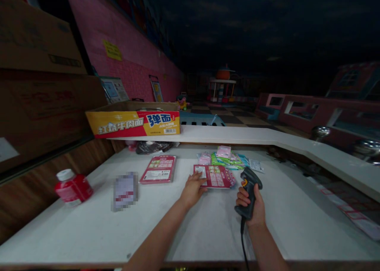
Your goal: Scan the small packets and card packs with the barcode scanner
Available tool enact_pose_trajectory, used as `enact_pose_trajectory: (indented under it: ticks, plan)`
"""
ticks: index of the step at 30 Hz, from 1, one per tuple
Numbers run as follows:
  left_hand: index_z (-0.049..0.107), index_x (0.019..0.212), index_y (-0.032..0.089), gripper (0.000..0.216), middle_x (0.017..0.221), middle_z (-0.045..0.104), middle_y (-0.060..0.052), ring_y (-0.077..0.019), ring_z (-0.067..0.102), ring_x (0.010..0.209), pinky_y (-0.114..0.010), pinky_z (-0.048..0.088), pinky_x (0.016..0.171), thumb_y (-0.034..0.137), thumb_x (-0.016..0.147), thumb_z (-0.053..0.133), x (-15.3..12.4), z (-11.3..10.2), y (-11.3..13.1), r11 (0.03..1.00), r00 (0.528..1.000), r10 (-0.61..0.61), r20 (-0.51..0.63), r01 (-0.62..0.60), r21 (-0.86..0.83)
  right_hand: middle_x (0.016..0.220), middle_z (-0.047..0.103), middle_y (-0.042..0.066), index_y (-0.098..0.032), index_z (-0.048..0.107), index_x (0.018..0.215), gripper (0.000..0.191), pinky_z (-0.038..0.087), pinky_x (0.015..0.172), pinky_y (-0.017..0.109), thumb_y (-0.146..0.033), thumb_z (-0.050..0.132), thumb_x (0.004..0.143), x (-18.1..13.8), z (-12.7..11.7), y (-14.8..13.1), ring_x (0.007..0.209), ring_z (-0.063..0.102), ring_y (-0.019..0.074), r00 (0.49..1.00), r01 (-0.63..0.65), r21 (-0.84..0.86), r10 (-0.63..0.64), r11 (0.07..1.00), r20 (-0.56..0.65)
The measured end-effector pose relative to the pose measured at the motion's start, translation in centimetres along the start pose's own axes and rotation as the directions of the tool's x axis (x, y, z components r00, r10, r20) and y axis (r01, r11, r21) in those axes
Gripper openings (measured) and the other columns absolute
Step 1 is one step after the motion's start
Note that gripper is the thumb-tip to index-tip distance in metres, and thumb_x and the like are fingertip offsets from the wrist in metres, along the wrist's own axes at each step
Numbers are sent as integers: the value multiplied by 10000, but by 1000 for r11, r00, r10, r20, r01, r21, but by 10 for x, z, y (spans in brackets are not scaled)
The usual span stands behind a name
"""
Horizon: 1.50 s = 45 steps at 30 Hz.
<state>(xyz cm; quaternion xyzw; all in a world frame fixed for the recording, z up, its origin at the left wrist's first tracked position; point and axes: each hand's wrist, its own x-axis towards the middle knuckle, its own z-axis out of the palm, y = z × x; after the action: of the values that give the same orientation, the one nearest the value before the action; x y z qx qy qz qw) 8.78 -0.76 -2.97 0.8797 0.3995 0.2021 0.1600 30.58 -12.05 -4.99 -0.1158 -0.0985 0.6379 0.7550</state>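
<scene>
My right hand [252, 201] is wrapped round the grip of a black barcode scanner [248, 194]. The scanner's head points up and slightly away, and its cable hangs down toward me. My left hand [194, 188] rests on the left end of a red flat packet [215, 176] with pale printed panels, its fingers laid out over the surface. Just behind that packet is a heap of small pink, green and blue sachets [227, 158]. Left of my left hand lies a similar red packet [158, 169], flat on the white counter [148, 231].
A red bottle with a white cap [73, 187] and a blurred-out card [125, 191] are on the left. An open yellow-and-red noodle carton [133, 122] sits on the raised ledge [231, 135]. Brown boxes [44, 101] are stacked at far left. Printed sheets [347, 207] lie at the right.
</scene>
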Motion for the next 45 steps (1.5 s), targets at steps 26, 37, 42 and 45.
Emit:
enact_pose_trajectory:
  ticks: [26, 37, 42, 45]
  plan:
    - [633, 1012, 132, 325, 1072, 576, -173, -342, 508, 1061, -478, 393, 898, 395, 883, 492, -71, -51, -64, 656, 604, -442, -663, 722, 221, 599, 479, -78, -200, 537, 949, 322, 432, 384, 134, -353, 758, 771, -6, -11, 0, 417, 439, 46, 999, -52, -66, 53, 996, 3]
    - [478, 838, 196, 274, 819, 541, -23, -203, 570, 800, -383, 485, 774, 212, 657, 683, -74, -43, -92, 772, 393, -635, -665, 352, -529, 602, 474, -82, -205, 529, 938, 356, 416, 383, 125, -356, 782, 738, -10, -5, 3, 416, 433, 40, 999, -45, -152, 42, 987, -18]
    - [503, 760, 181, 382, 603, 576, 36, -120, 547, 511, -253, 450, 528, 223, 501, 781, -69, -41, -93, 275, 534, -804, -259, -52, -960, 576, 423, -90, -227, 514, 894, 369, 373, 367, 130, -429, 774, 727, -10, -1, 6, 405, 395, 45, 999, -33, -319, 29, 947, -17]
    - [587, 733, 136, 318, 637, 650, -17, -139, 607, 551, -259, 490, 545, 225, 503, 787, -69, -42, -89, 96, 699, -703, -133, -92, -991, 573, 422, -86, -224, 501, 833, 373, 359, 358, 135, -465, 764, 725, -8, 2, 9, 399, 382, 45, 998, -55, -400, 46, 915, -33]
